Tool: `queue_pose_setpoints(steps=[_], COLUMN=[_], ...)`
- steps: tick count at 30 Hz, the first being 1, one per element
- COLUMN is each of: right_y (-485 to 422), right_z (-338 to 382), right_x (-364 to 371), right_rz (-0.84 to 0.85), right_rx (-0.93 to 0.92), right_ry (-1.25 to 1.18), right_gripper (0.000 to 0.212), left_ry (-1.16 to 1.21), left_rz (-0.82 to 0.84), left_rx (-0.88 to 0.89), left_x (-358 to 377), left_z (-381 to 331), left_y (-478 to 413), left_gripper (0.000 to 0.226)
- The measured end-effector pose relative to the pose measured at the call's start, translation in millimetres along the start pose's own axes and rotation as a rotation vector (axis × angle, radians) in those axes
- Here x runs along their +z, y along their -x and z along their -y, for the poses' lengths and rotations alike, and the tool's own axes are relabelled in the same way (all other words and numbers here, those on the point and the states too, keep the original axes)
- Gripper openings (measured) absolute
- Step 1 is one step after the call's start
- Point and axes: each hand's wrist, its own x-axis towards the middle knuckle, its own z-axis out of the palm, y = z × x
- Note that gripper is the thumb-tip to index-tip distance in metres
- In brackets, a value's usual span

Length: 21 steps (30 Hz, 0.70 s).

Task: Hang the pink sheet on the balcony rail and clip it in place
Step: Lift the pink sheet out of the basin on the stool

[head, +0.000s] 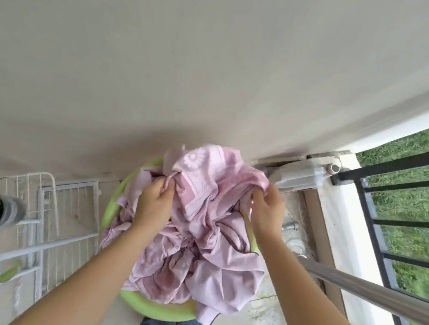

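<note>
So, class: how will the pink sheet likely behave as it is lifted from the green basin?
Probably floppy: the pink sheet lies in deep crumpled folds and bunches where the left hand and right hand pinch it. Likely bulky and trailing, since it overflows the green basin. Weight and wetness cannot be told.

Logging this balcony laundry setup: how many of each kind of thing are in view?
hands: 2, left hand, right hand
pink sheet: 1
green basin: 1
white drying rack: 1
potted plant: 1
steel rail: 1
black railing: 1
total: 8
</note>
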Motion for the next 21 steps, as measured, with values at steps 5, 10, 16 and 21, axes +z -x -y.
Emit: queue_pose_setpoints(steps=[5,10,16,21], right_y=[15,68,179,219], right_z=[83,131,114,89], right_x=[-46,-75,-63,-56], right_rz=[0.095,0.545,1.021,1.069], right_rx=[0.092,0.089,-0.019,-0.079], right_ry=[-0.524,-0.651,-0.206,0.041], right_gripper=[0.019,0.025,0.014,0.035], left_ry=[0.446,0.431,0.399,-0.406], left_rz=[-0.038,-0.046,0.368,0.522], left_rx=[-0.401,-0.442,-0.316,-0.152], left_x=[-29,-62,-94,-87], left_z=[-10,-44,-89,-66], left_y=[20,51,86,108], left_gripper=[0.037,0.018,0.043,0.023])
